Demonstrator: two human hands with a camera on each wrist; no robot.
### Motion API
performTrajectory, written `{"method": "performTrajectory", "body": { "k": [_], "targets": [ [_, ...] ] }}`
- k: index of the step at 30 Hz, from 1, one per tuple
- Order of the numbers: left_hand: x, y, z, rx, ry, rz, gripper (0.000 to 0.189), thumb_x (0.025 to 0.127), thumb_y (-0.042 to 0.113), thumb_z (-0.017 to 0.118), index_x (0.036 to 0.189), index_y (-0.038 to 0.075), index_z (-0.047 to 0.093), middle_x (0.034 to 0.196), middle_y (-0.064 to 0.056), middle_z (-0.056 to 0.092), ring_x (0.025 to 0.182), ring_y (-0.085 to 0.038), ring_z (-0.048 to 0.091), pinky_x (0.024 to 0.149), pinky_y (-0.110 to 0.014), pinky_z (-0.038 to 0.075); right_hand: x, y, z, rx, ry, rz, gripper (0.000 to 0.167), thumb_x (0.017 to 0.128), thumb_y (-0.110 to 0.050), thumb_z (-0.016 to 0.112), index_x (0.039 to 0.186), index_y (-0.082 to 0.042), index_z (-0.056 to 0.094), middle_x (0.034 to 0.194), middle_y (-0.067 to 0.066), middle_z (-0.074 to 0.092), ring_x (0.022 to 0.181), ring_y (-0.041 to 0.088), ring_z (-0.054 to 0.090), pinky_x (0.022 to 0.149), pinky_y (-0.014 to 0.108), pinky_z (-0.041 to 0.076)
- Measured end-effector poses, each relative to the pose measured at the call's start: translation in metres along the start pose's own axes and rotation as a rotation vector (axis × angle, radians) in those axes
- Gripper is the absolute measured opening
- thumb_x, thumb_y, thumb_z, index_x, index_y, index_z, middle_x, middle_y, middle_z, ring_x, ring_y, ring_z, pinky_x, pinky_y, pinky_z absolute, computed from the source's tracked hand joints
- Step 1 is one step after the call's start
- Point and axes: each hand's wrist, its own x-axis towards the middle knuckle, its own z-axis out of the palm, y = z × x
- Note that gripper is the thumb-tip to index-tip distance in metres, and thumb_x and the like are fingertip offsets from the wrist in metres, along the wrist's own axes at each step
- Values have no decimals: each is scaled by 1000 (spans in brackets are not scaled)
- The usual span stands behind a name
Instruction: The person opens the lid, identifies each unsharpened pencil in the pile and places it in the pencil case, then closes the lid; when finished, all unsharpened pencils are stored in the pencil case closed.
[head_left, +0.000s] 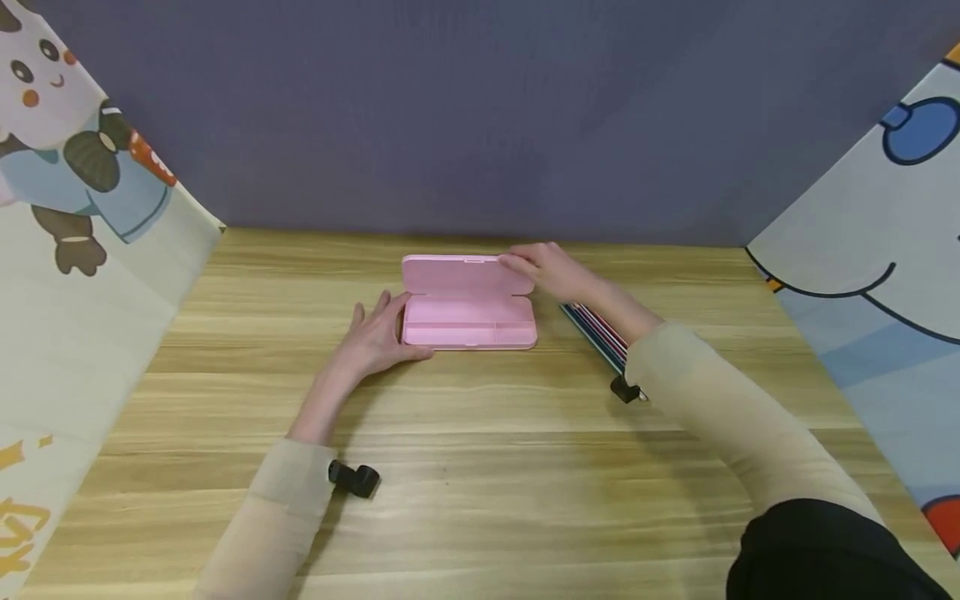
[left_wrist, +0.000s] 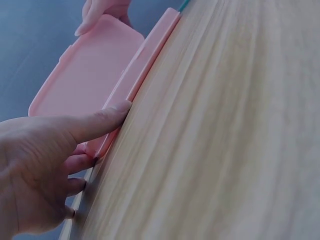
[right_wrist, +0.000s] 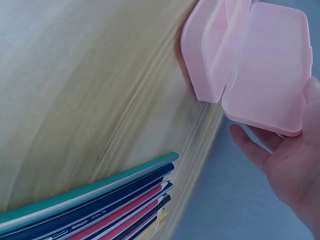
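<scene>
A pink pencil case [head_left: 471, 335] lies with its lid [head_left: 457, 275] raised at the back of the table; its compartments hold nothing that I can see. My left hand [head_left: 373, 337] grips the left end, thumb along the front edge and fingers at the side. In the left wrist view that thumb [left_wrist: 102, 121] presses the front wall. My right hand [head_left: 553, 271] holds the lid by its right corner, thumb on the inner face and fingers behind, as the right wrist view shows. Beneath the right forearm lies a row of pencils [head_left: 596, 333], partly hidden by the sleeve.
The wooden table [head_left: 465, 467] ends at a dark blue-grey panel [head_left: 480, 117] just behind the case. Cartoon-printed panels stand at the left [head_left: 90, 275] and right [head_left: 877, 300]. In the right wrist view the pencils [right_wrist: 100, 202] include green, dark blue and pink ones.
</scene>
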Motion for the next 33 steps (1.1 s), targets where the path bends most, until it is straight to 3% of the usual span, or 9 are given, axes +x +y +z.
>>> {"method": "performTrajectory", "body": {
  "k": [4,12,20,33],
  "targets": [
    [-1,-1,-1,-6,-2,10,103,83,49,81,163,17,24,168,-20,29,160,-44,10,128,-69,-7,6,3,-4,10,45,25,39,111,-33,46,128,-7,71,127,14,73,124,28,66,109,48,52],
    [-2,0,-1,-2,-11,1,104,84,51,80,164,16,23,168,-20,29,161,-43,9,129,-67,-7,10,14,-7,134,64,114,39,112,-27,41,130,-3,66,114,20,70,91,30,69,81,51,64],
    [-3,2,-3,0,-16,-9,105,84,51,81,164,17,22,169,-20,28,161,-42,8,129,-66,-6,11,21,-6,253,69,169,40,112,-24,39,134,-1,63,117,22,65,101,34,69,83,50,65],
    [-2,-1,-1,7,-8,-10,103,83,54,80,163,20,24,172,-14,23,161,-44,5,130,-66,-4,14,26,-2,219,112,159,38,113,-24,38,129,-1,65,106,20,63,93,31,69,79,48,66]
  ]
}}
